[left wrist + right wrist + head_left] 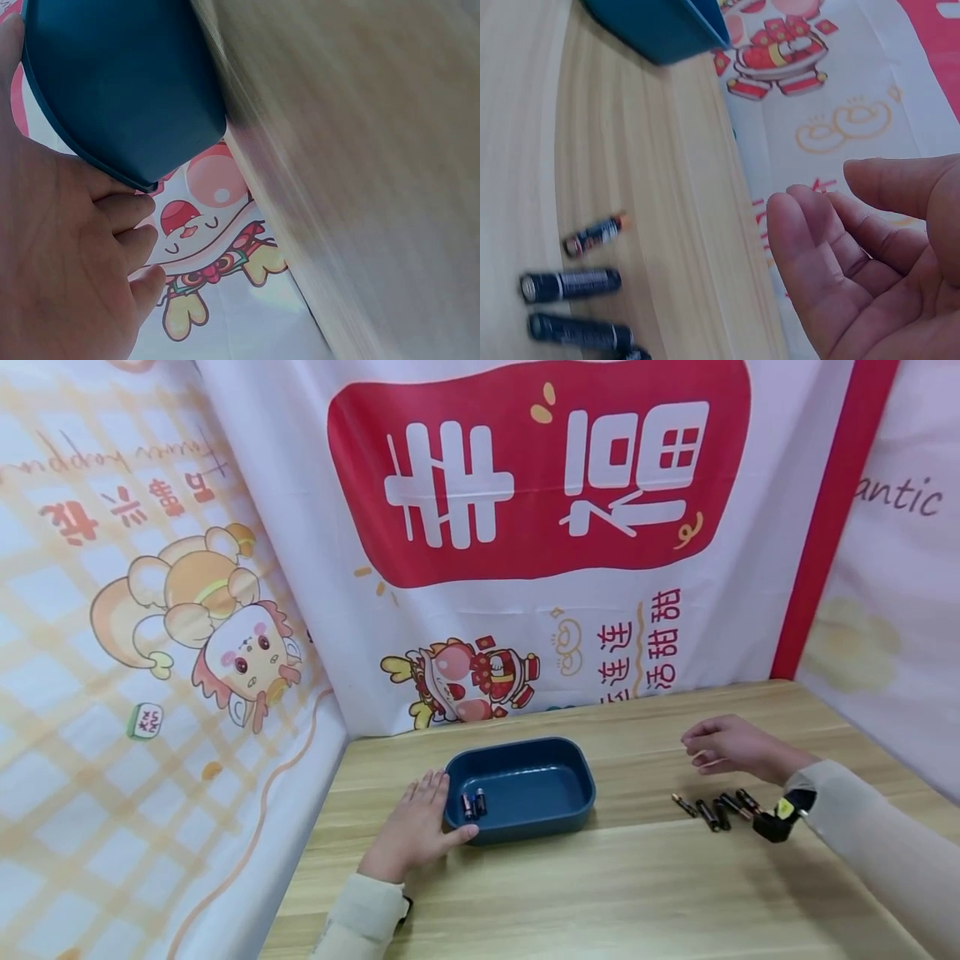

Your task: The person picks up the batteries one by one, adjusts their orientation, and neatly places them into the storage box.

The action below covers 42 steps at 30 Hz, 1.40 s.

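A dark blue rectangular container (525, 833) stands on the table, with a few small batteries (481, 802) in its left end. My left hand (420, 821) rests against its left end, fingers fairly straight along the rim and thumb at the front corner. The left wrist view shows that hand (71, 247) touching the container's rim (90, 159). To the right, my right hand (731, 747) hovers above the table, beyond a group of loose batteries (707, 815). Its fingers are loosely bent with nothing between them, as the right wrist view shows (877, 262).
The wood-patterned table (555, 893) meets a printed white cloth (300, 568) at the back, and more patterned cloth rises on the left and right. Several dark batteries (570, 285) lie side by side, one (596, 234) set slightly apart.
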Available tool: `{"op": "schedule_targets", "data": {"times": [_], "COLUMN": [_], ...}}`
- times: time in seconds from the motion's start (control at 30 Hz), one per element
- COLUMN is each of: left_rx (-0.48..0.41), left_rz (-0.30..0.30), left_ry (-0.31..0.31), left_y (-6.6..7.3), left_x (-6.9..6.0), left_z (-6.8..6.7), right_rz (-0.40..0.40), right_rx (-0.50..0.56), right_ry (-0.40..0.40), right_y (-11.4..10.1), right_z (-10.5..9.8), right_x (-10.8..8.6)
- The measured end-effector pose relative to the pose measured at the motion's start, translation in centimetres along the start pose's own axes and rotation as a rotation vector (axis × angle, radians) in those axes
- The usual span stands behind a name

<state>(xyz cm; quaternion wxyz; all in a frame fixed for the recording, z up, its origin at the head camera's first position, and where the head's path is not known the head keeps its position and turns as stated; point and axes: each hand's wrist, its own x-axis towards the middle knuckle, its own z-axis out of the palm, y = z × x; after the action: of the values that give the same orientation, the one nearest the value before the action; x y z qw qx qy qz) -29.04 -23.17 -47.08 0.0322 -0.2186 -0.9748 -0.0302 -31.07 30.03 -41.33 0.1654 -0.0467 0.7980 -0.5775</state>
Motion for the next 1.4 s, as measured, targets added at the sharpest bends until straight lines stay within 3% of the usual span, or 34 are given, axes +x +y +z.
{"op": "schedule_targets", "data": {"times": [0.2,0.53,0.7,1.1,1.4], "left_rx": [0.002,-0.003,-0.004,-0.004,-0.005], "left_rz": [-0.008,-0.025,-0.026,-0.019,-0.033], "left_ry": [-0.018,-0.026,-0.031,-0.026,-0.04], "left_y": [-0.2,-0.2,0.0,0.0,0.1], "left_x": [0.0,-0.1,-0.2,-0.2,-0.3], "left_z": [0.1,-0.1,-0.4,-0.3,-0.4], "right_rz": [0.005,0.009,0.04,0.097,0.134], "right_rx": [-0.005,0.121,0.113,0.06,0.056], "right_ry": [0.035,0.061,0.068,0.02,0.031], "right_y": [1.1,2.8,3.4,6.1,7.6], "right_z": [-2.1,-6.7,-8.0,-9.1,-8.2], "right_x": [-0.8,-2.2,-2.7,-3.0,-3.1]}}
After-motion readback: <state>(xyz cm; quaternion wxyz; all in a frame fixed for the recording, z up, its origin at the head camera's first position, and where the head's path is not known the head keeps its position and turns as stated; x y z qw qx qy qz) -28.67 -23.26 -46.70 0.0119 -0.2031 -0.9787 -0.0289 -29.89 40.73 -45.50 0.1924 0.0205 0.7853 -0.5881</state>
